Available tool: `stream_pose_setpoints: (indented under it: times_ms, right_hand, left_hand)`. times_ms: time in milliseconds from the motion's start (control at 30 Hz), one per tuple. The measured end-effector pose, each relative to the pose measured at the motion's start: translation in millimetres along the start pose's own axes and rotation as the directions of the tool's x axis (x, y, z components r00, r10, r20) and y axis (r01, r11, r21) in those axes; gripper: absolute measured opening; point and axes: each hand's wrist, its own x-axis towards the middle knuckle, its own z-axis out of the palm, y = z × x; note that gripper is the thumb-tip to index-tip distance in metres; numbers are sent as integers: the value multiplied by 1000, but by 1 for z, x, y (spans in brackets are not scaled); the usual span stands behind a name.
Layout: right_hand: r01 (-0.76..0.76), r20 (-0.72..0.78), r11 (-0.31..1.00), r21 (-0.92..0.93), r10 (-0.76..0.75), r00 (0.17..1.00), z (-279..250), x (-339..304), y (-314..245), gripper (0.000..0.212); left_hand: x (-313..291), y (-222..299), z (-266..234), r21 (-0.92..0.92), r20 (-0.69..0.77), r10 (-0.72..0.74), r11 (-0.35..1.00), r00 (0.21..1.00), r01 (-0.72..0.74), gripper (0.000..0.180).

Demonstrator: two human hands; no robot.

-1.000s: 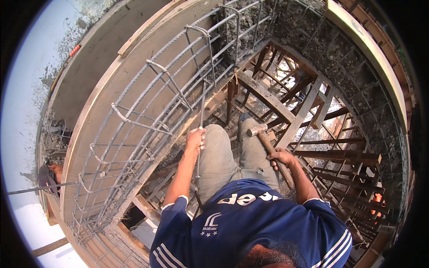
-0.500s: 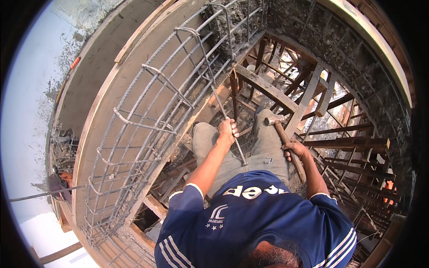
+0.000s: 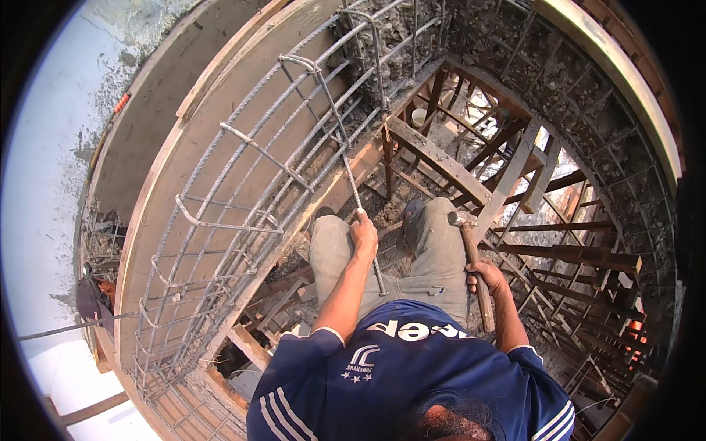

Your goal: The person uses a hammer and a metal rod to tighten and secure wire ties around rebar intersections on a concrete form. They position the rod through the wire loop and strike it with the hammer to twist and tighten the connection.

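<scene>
My left hand (image 3: 363,234) is closed round a thin steel rod (image 3: 379,278), held between my legs. The rod's upper end reaches the reinforcing-bar cage (image 3: 246,140) ahead and left of me; its lower end is by my lap. My right hand (image 3: 485,275) grips the wooden handle of a hammer (image 3: 471,246). The hammer's metal head points up and rests near or against my right knee; I cannot tell whether it touches.
A curved formwork panel (image 3: 158,198) stands behind the cage. A timber beam (image 3: 437,158) crosses the opening ahead, over props and planks below. Rough concrete with exposed bars (image 3: 581,110) curves round the far right. A dark bundled shape (image 3: 94,303) lies at the far left.
My left hand and the rod have come a little left and nearer my body. The hammer has moved slightly down and stands more upright. The right hand keeps its grip.
</scene>
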Motion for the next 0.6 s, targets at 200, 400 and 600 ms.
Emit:
stream_pose_setpoints:
  times_ms: [200, 400, 600]
  right_hand:
    - [11, 12, 1000, 19, -11, 1000, -8, 4, -5, 19]
    - [8, 19, 999, 35, -9, 1000, -7, 2, 0, 17]
    - [-1, -5, 1000, -10, 1, 1000, -7, 3, -5, 18]
  left_hand:
    - [-7, 37, 13, -316, 320, -271, 873, 908, 371, 51]
    - [-4, -1, 68, -356, 204, -120, 915, 972, 187, 55]
    - [-16, 24, 38, -423, 460, -172, 821, 871, 385, 53]
